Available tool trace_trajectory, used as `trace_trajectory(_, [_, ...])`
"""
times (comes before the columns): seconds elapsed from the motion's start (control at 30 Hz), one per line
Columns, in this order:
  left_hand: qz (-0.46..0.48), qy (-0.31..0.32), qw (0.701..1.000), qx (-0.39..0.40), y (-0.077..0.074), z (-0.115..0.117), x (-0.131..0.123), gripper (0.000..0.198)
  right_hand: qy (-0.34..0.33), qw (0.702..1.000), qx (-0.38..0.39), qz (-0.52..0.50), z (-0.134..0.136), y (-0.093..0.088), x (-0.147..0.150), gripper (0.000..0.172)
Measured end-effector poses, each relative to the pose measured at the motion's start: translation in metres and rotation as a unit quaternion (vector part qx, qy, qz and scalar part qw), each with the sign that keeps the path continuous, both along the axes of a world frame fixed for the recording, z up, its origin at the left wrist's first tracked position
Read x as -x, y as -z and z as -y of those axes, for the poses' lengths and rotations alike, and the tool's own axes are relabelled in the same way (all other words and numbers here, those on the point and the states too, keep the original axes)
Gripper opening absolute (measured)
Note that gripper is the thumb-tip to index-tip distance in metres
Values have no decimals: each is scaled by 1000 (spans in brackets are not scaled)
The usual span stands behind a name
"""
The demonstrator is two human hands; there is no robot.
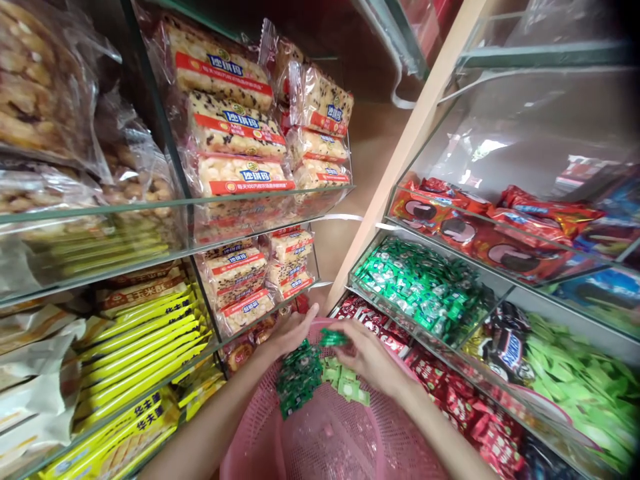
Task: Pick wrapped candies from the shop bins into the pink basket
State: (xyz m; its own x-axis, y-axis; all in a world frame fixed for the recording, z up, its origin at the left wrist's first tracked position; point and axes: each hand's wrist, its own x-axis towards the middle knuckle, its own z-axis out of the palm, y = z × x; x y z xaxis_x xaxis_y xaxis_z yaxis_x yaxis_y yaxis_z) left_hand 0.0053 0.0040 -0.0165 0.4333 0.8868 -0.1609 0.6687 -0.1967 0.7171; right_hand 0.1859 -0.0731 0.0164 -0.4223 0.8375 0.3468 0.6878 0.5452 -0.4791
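Note:
A pink mesh basket point(255, 427) sits low in front of me between the shelves. Dark green wrapped candies point(300, 377) lie in a heap at its left, and light green packets point(350, 385) are beside them. Over the far left rim, my left hand point(295, 331) is held with its fingers stretched out, just above the dark green heap; nothing shows in its grip. My right hand point(360, 350) reaches over the basket's right side, its fingers curled round a few bright green wrapped candies point(333, 338).
Glass-fronted shelves rise on both sides. On the left are packaged sachima cakes point(240, 127) and yellow wafer packs point(140, 340). On the right are a bin of green candies point(420, 283), red-wrapped sweets point(465, 407) and Snickers bars point(507, 340). A wooden post point(400, 160) stands between.

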Motion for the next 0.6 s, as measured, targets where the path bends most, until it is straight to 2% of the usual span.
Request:
trace_trajectory(0.13, [-2, -15, 1000, -13, 7, 0, 1, 79, -30, 997, 70, 30, 8, 37, 11, 37])
trace_trajectory(0.3, [-36, 4, 999, -18, 12, 1, -3, 80, -56, 992, 91, 71, 24, 59, 28, 42])
trace_trajectory(0.43, [-36, 18, 999, -29, 14, 1, -7, 81, -76, 989, 82, 94, 29, 65, 33, 44])
trace_trajectory(0.6, [-6, 12, 1000, -13, 11, 3, -4, 82, -44, 994, 41, 86, 16, 58, 19, 39])
